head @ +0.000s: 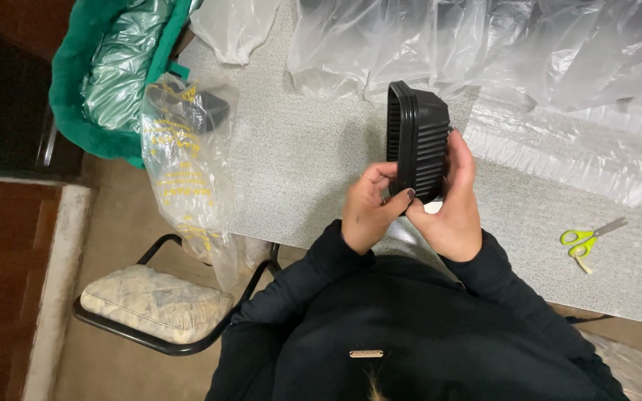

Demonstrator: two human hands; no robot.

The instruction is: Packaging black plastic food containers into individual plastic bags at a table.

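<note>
Stack of black ribbed trays (419,141) held on edge above grey table (299,163), left hand (369,210) pinching its rim, right hand (455,204) cupping the back, probably to steady it.

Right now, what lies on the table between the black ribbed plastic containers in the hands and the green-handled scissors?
In the head view, only bare speckled grey tabletop lies between the black ribbed plastic containers and the green-handled scissors.

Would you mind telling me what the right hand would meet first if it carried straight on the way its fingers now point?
The right hand already rests against the black ribbed container, fingers pointing up the picture. Past its edge, the line probably reaches the clear plastic bags on the grey table, though depth is unclear.
</note>
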